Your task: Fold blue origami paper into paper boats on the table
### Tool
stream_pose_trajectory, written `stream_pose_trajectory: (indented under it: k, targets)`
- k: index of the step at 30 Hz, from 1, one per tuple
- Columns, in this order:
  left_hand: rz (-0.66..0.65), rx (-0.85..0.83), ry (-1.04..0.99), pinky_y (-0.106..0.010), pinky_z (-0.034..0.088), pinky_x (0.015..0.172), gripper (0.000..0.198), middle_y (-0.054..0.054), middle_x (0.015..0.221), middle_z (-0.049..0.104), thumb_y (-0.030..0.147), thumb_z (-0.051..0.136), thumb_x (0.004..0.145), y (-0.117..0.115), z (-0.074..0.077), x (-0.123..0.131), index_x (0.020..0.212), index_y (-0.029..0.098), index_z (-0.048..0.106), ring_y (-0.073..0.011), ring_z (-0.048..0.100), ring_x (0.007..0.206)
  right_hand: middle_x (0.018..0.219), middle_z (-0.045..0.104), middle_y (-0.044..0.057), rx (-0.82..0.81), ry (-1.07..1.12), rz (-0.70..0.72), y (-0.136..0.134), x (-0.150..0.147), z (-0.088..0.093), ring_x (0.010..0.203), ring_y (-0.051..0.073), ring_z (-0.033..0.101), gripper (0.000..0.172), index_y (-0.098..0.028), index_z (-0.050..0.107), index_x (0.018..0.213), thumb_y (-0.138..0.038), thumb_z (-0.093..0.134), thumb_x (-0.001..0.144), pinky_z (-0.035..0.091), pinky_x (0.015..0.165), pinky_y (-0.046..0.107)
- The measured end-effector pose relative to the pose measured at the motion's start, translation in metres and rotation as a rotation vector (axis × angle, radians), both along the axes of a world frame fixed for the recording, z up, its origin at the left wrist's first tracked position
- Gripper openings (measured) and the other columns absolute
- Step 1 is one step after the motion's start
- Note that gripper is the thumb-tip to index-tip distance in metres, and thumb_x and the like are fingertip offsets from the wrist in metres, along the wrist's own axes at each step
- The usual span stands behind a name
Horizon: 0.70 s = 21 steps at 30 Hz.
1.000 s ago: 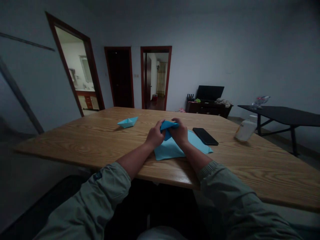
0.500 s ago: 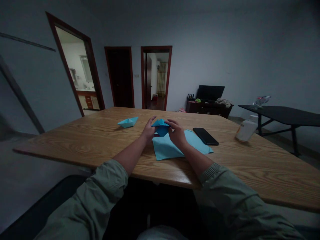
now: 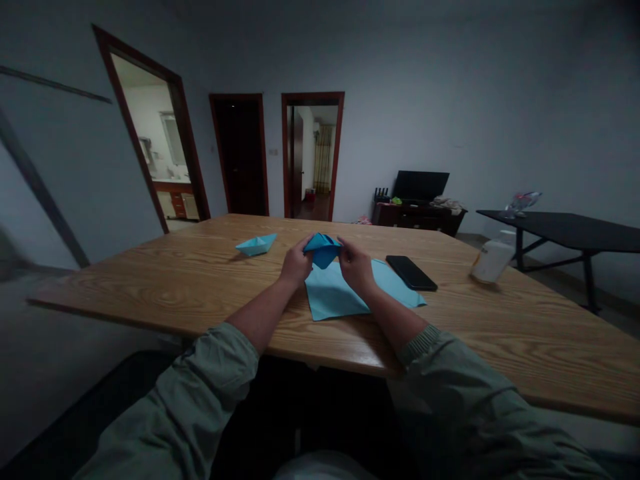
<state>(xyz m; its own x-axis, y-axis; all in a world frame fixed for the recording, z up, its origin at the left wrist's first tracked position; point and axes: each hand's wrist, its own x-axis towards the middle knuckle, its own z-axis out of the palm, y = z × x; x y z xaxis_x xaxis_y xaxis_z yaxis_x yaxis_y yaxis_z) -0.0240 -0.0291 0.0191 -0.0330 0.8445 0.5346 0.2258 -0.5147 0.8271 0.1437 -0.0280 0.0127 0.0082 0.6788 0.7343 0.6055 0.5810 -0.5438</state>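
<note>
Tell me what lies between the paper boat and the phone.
In the head view, a flat blue sheet lies between the paper boat and the phone; above it, the left hand and right hand hold a folded blue paper.

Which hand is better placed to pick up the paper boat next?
Left, probably: the left hand sits nearer the paper boat than the right hand does, though both now hold the folded blue paper.

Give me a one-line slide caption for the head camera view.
Left hand and right hand pinch a folded blue paper piece above a flat blue sheet on a wooden table.
</note>
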Motion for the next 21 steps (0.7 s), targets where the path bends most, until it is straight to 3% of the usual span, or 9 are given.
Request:
stream_pose_trajectory:
  k: [3,5,9,14,17,21]
  targets:
    - [0.02,0.041,0.018,-0.03,0.057,0.071,0.049,-0.008,0.127,0.059,0.019,0.051,0.078,0.0004,0.0009,-0.0019,0.126,0.021,0.057,-0.0216,0.063,0.095,0.087,0.071,0.006,-0.029,0.067,0.089,0.0006,-0.0013,-0.0005,0.062,0.013,0.061,0.042,-0.018,0.058,0.123,-0.021,0.048,0.082,0.049,0.064,0.026]
    - [0.016,0.059,0.03,-0.029,0.056,0.071,0.053,-0.008,0.123,0.061,0.015,0.051,0.075,0.0002,0.0005,-0.0016,0.127,0.022,0.055,-0.0201,0.063,0.091,0.096,0.071,0.007,-0.049,0.094,0.144,0.0014,-0.002,-0.0008,0.064,0.013,0.063,0.047,-0.018,0.056,0.123,-0.017,0.052,0.076,0.049,0.064,0.025]
    - [-0.042,0.058,0.045,-0.024,0.054,0.054,0.057,-0.007,0.105,0.065,0.012,0.048,0.073,-0.0006,-0.0027,0.0022,0.128,0.024,0.051,-0.0139,0.061,0.066,0.099,0.071,0.006,-0.039,0.032,0.152,0.0022,-0.0013,-0.0017,0.076,0.016,0.064,0.058,-0.02,0.055,0.124,-0.007,0.049,0.068,0.049,0.071,0.027]
    - [-0.13,-0.001,-0.048,-0.021,0.052,0.048,0.056,-0.005,0.097,0.063,0.015,0.05,0.071,0.0012,-0.0039,0.0065,0.126,0.025,0.049,-0.0125,0.06,0.065,0.095,0.07,0.004,-0.011,0.017,0.118,-0.0006,0.0009,-0.001,0.076,0.017,0.063,0.058,-0.021,0.054,0.125,-0.008,0.046,0.069,0.048,0.071,0.028]
    - [-0.222,-0.079,-0.152,-0.026,0.055,0.051,0.059,-0.003,0.094,0.06,0.014,0.051,0.068,0.0024,-0.0013,0.0054,0.125,0.026,0.045,-0.0133,0.06,0.066,0.091,0.07,0.003,0.003,0.041,0.086,-0.0021,0.0018,0.0001,0.071,0.016,0.061,0.051,-0.021,0.055,0.122,-0.012,0.045,0.073,0.047,0.069,0.028]
    - [-0.449,-0.293,-0.348,-0.036,0.058,0.063,0.059,-0.001,0.085,0.059,0.019,0.05,0.07,0.0014,0.003,-0.0005,0.127,0.027,0.038,-0.0147,0.062,0.068,0.089,0.069,0.002,-0.002,0.062,0.091,-0.002,0.0028,0.0005,0.071,0.016,0.059,0.05,-0.021,0.054,0.12,-0.012,0.045,0.072,0.045,0.068,0.027]
